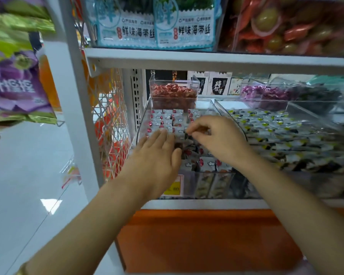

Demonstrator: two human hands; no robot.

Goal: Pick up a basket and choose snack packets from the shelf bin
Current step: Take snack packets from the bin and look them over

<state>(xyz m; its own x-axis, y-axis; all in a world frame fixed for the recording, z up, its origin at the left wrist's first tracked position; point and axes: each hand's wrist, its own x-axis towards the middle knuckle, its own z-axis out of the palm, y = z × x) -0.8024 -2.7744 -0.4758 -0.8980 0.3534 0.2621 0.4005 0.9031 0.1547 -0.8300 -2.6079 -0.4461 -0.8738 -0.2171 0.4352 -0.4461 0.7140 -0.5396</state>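
- No basket shows anywhere in view and neither hand carries one, so whether that step is done cannot be told
- The choosing step looks under way: both hands are inside the clear curved plastic shelf bin (142,124), over the small white snack packets with red marks (167,120) that fill it
- The left hand (157,153) lies flat on the packets with its fingers straight and together, holding nothing
- The right hand (216,139) has its fingers curled, with the fingertips (191,132) drawn together on what seems to be one packet from the heap; blur hides the exact hold
- No packet is clear of the bin yet, so lifting and putting aside are judged still to come
- The bin sits on a white metal shelf, with a small clear box of red-wrapped sweets (173,92) at its back and a neighbouring clear bin of white packets with yellow-green marks (276,132) just beside it
- A yellow price tag (172,188) is fixed on the bin's front, above an orange base panel (197,235)
- Blue-and-white seaweed packs (157,26) stand on the shelf above; a glossy white floor (18,165) lies to the left of the rack
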